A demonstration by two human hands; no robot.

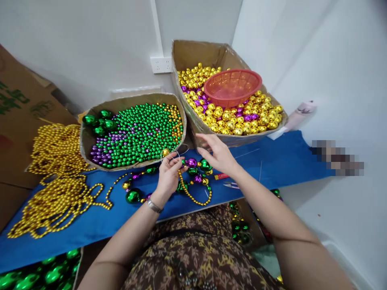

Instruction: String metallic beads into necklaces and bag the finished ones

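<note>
My left hand (169, 173) pinches the end of a bead string (193, 200), which hangs in a loop of small gold beads. A thin clear thread curls above these fingers, and a larger gold bead (165, 152) sits at their tips. My right hand (218, 155) is held to the right, its fingers apart, with nothing visible between them. Under and between the hands lies a necklace of green, purple and gold beads (134, 196) of mixed sizes. Near my right wrist are small scissors (231, 185) and a red and yellow stick-like item (221, 176).
One box (133, 166) holds green, purple and gold beads. A taller box (208, 48) holds larger gold and purple balls and a red basket (232, 86). Gold bead strands (51, 205) cover the left of the blue cloth (290, 157). Green balls (54, 274) lie below.
</note>
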